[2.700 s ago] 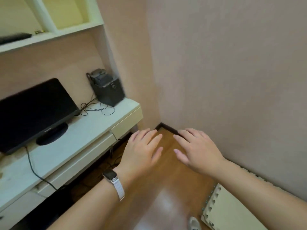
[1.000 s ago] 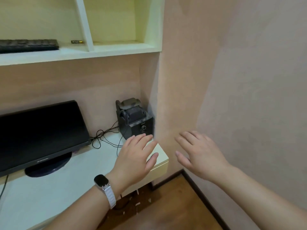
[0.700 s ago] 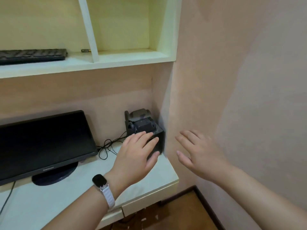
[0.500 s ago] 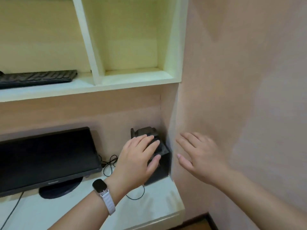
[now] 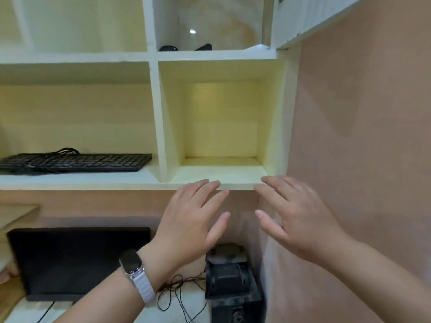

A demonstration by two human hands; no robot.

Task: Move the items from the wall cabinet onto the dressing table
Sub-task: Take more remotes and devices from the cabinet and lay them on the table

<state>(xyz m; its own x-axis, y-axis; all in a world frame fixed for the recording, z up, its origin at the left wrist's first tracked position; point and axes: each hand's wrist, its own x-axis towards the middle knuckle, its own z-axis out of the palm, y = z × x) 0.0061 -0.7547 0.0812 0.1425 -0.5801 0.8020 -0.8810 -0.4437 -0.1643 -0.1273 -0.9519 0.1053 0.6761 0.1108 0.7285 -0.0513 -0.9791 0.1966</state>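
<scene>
Hands first: your left hand (image 5: pixel 186 220) and your right hand (image 5: pixel 300 220) are both raised side by side with a small gap between them, backs toward you. The fingers are straight and slightly spread, grasping nothing. Their tips reach up to the front edge of the lowest shelf of the wall cabinet (image 5: pixel 158 113); whether they touch that edge, you cannot tell from this view. A smartwatch (image 5: pixel 134 268) with a pale band sits on your left wrist.

The compartment just above your hands is pale yellow inside. To its left, on the same shelf, a black keyboard (image 5: pixel 77 162) lies flat with its cord bundled on top. One level higher, a cabinet door (image 5: pixel 303 17) stands open. In the compartment there, two small dark items show just over the shelf edge: a rounded one (image 5: pixel 168 48) and, beside it, a wedge-shaped one (image 5: pixel 204 47). Too little shows to name them.

Below your hands, the white dressing table (image 5: pixel 200 296) carries a dark monitor (image 5: pixel 77 262) on the left and a black box-shaped device (image 5: pixel 231 280) against the right wall. Loose black cables (image 5: pixel 177 292) lie between them.
</scene>
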